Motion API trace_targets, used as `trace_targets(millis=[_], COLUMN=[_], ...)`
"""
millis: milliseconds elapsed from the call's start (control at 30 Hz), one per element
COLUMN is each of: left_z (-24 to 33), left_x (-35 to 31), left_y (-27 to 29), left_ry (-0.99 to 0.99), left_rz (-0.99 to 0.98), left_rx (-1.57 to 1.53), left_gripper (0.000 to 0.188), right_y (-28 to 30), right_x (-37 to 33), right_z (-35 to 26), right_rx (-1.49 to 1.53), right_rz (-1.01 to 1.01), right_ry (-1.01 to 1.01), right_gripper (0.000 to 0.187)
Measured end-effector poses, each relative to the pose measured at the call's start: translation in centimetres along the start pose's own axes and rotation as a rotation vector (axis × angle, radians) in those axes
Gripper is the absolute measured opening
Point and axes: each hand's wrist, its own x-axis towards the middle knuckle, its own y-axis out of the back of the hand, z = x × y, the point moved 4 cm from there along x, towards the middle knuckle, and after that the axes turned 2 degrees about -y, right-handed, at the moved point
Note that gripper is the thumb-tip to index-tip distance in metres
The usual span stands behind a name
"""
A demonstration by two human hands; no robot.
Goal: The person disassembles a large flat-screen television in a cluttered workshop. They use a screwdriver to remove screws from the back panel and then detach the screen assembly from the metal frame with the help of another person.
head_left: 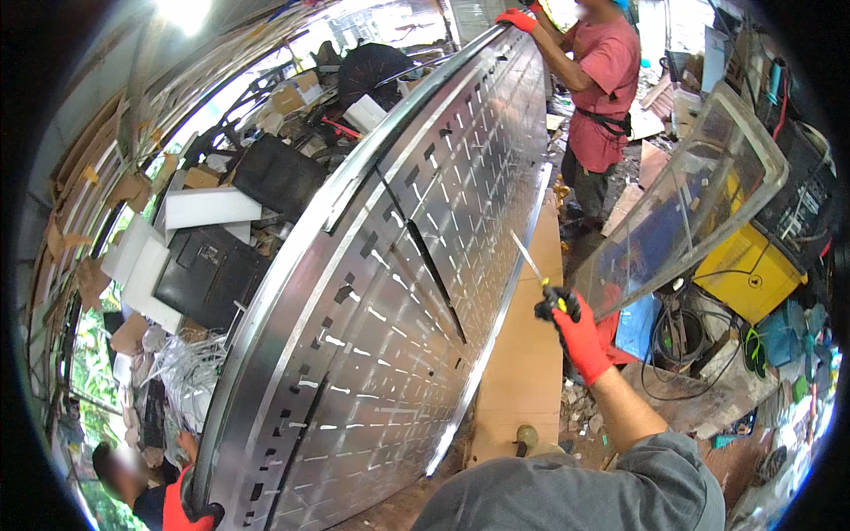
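Note:
In my right hand (pixel 574 332), gloved in red with black fingers, is a screwdriver (pixel 533 258) with a yellow-and-black handle. My fingers are closed round the handle, and its long shaft points up and left toward the panel, apart from it. A large silvery metal panel (pixel 390 354) with a raised rim and rows of slots and white marks stands tilted before me. At the lower left, a red-and-black glove, seemingly my left hand (pixel 181 504), grips the panel's rim; its arm is out of view. At the far end a co-worker's red glove (pixel 517 20) rests on the rim.
A co-worker (pixel 605 97) in a red shirt stands beyond the panel; another person (pixel 133 482) is at the lower left. A cardboard sheet (pixel 518 389) lies beside the panel. To the right are a clear-framed sheet (pixel 699 190), a yellow box (pixel 753 270) and cables. White foam (pixel 211 206) lies left.

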Motion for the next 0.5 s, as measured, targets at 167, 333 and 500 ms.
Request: trace_targets(millis=[167,333,500], left_z=[1.1,0.9,3.0], left_x=[-0.1,-0.8,-0.9], left_y=[0.1,0.2,0.0], left_ry=[0.01,0.028,0.097], left_rz=[0.059,0.07,0.074], left_rx=[0.068,0.121,0.103], left_gripper=[0.078,0.077,0.074], right_y=[-1.3,-6.1,-13.3], right_x=[6.4,12.1,17.2], right_z=[-12.4,-24.5,-32.1], right_rx=[-0.158,-0.203,-0.417], right_rz=[0.023,0.009,-0.153], right_ry=[0.41,0.779,0.943], right_gripper=[0.037,0.038,0.038])
